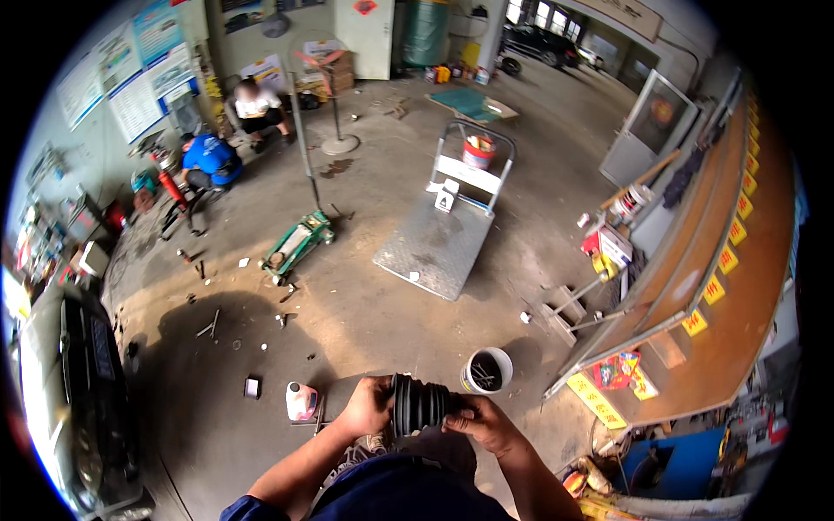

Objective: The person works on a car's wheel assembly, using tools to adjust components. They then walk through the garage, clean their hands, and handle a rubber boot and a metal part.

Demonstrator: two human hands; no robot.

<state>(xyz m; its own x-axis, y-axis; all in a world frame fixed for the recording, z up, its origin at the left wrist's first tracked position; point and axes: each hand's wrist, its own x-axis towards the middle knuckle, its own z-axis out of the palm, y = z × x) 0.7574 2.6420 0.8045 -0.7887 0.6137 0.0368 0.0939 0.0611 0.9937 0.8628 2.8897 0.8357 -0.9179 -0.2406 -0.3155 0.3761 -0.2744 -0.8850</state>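
Between my two hands is a black ribbed rubber boot, shaped like a bellows and held level in front of my body. My left hand is closed around its wider left end. At the narrower right end, my right hand grips with the thumb along the near side and the fingers mostly hidden. Just beyond the boot, to the right, a white bucket with dark pieces inside stands on the floor. A pink and white plastic jug stands left of my left hand, near a small dark box.
A flatbed trolley and a green floor jack stand ahead. Loose tools lie on the floor at left. A car is at the left edge, a brown-topped counter at right. Two people crouch at far left.
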